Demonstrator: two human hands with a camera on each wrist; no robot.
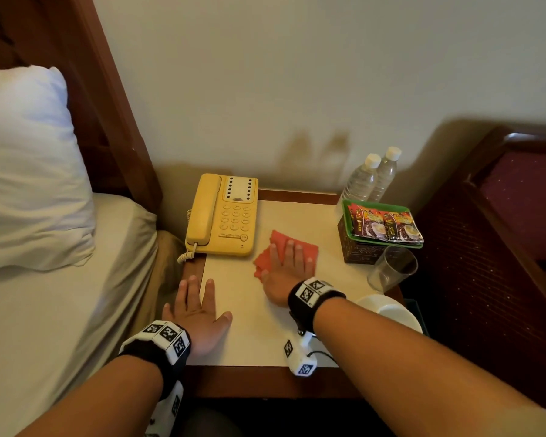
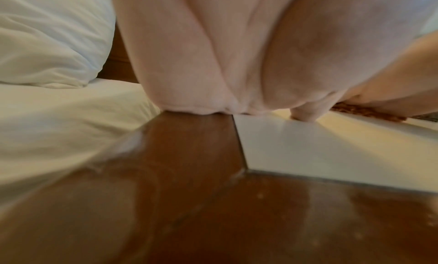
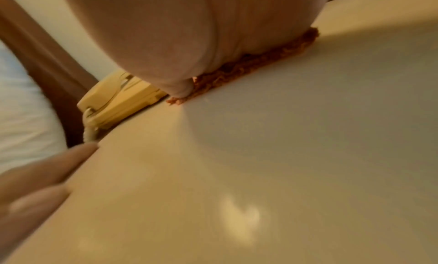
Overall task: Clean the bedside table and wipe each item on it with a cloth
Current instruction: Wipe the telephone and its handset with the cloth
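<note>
Bedside table (image 1: 243, 348), cream top with a brown wood border. Landmark: the phone (image 1: 223, 216), yellow, at the table's back left corner, handset in its cradle.

Right hand (image 1: 289, 272) – flat, fingers straight and slightly spread, palm down on the red cloth (image 1: 308, 250). Nothing gripped; the hand only presses. The cloth lies just right of the phone's front corner, close to it; whether they touch cannot be told. In the right wrist view the cloth's edge (image 3: 260, 65) shows under the palm, with the phone (image 3: 118, 103) behind it.

Left hand (image 1: 199, 313) – also flat and spread, empty, resting on the table in front of the phone, fingers across the wood border and the cream top. The left wrist view confirms the palm (image 2: 213, 61) is down on the seam between the two.

Well right of the phone: two bottles (image 1: 371, 178) at the wall, a box (image 1: 360, 250) carrying a green tray (image 1: 347, 205) of sachets (image 1: 385, 225), a glass (image 1: 391, 268) in front of the box, and a white dish (image 1: 388, 310) nearer still.

Left of the phone: bed, with a pillow (image 1: 26, 168).
</note>
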